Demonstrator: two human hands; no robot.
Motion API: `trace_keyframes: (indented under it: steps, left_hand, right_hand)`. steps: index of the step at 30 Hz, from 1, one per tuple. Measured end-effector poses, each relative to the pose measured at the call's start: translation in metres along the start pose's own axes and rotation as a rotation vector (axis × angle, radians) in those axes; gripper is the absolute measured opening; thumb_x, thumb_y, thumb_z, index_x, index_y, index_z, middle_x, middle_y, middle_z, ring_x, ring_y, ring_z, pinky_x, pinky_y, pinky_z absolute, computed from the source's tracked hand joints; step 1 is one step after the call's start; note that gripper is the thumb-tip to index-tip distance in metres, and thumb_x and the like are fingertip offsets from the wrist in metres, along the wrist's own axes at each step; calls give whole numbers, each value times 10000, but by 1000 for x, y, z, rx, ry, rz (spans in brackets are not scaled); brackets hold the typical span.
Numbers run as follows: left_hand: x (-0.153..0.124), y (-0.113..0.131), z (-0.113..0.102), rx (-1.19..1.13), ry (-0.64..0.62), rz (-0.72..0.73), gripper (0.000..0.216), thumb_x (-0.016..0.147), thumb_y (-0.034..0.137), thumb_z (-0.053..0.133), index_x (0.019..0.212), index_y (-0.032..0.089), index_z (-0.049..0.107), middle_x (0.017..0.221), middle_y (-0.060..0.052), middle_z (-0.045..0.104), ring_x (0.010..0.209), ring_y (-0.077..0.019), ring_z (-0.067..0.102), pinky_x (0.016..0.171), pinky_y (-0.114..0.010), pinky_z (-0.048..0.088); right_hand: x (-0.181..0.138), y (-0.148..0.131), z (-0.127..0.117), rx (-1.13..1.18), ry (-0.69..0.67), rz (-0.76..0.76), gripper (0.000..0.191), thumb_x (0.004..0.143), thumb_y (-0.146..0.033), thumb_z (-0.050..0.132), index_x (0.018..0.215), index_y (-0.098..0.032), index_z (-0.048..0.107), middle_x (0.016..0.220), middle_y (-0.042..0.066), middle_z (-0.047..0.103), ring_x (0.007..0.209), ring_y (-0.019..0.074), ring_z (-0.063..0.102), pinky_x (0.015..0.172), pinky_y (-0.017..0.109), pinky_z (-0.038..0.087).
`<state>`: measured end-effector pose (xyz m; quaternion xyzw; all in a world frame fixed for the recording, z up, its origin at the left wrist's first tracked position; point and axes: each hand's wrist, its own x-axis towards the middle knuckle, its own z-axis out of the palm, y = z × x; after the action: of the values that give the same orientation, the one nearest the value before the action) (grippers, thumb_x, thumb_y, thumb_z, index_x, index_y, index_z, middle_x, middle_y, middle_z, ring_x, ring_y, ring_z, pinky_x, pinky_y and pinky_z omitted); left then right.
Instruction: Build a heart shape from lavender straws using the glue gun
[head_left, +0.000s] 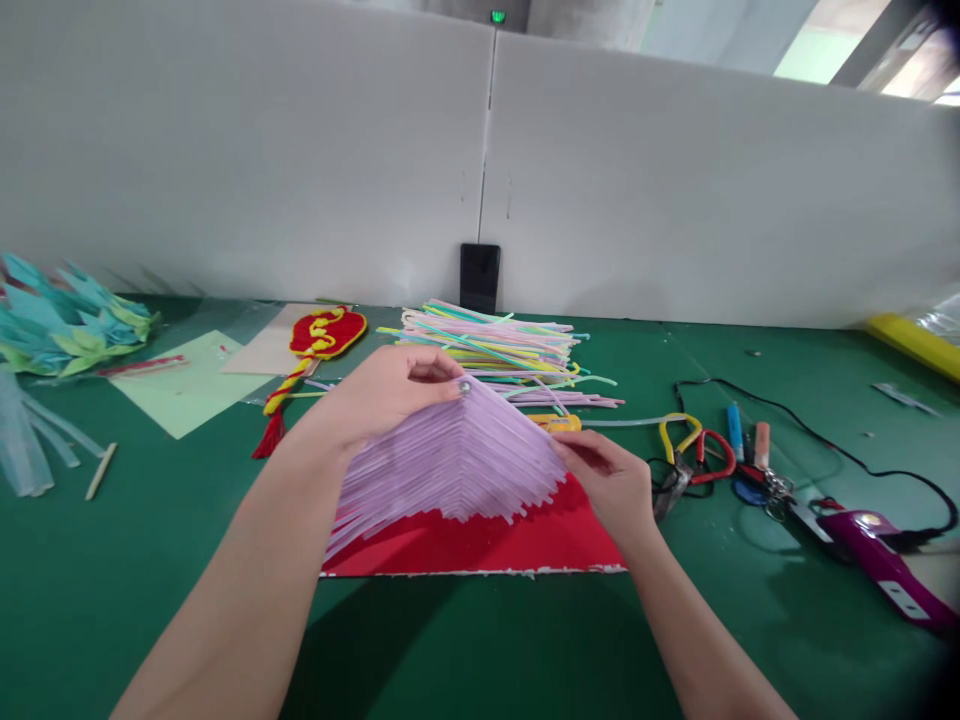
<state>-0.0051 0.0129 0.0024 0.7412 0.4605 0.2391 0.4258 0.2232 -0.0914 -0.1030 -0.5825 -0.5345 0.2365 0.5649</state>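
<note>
A lilac piece (457, 465) of slim strips, laid in a chevron under a peak, is in front of the person, over a red sheet (487, 548) on the green counter (390, 660); whether its underside rests on the sheet is hard to tell. The left hand (386, 390) has its thumb and fingers pinched together on the peak, right beside a small round stud (465, 387), while the right hand (609, 485) has its fingers closed on the right edge, lower down. To handle this well, the left pinch should stay firm at the peak, and the right fingers should press each strip flush against its neighbour with light, even pressure, so that the slopes match and nothing creases; the left-hand ends look looser and probably need evening. Behind lie a bundle of coloured strips (487, 345) and an orange-yellow tool (555, 423); further out are a red-and-yellow ornament (328, 333), yellow-and-red-handled pliers (679, 440) and a purple corded tool (870, 545)
</note>
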Motion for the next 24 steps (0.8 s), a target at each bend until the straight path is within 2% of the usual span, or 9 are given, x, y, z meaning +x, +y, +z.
trace_keyframes:
  steps: [15,24]
  left_hand:
    - [1,-1,1,7,-20,36,242,734,300,631,962,222,656,869,-3,680,851,-168,629,778,-282,462]
    - [-1,3,2,22,-3,38,196,738,283,626,921,222,663,837,9,677,828,-157,621,761,-268,459]
  right_hand:
    - [0,-1,0,-8,0,8,114,760,-313,665,813,-236,731,823,20,739,795,197,691,754,327,577]
    - [0,1,0,7,-2,11,102,757,-307,671,812,-246,731,823,9,740,789,184,690,748,305,570]
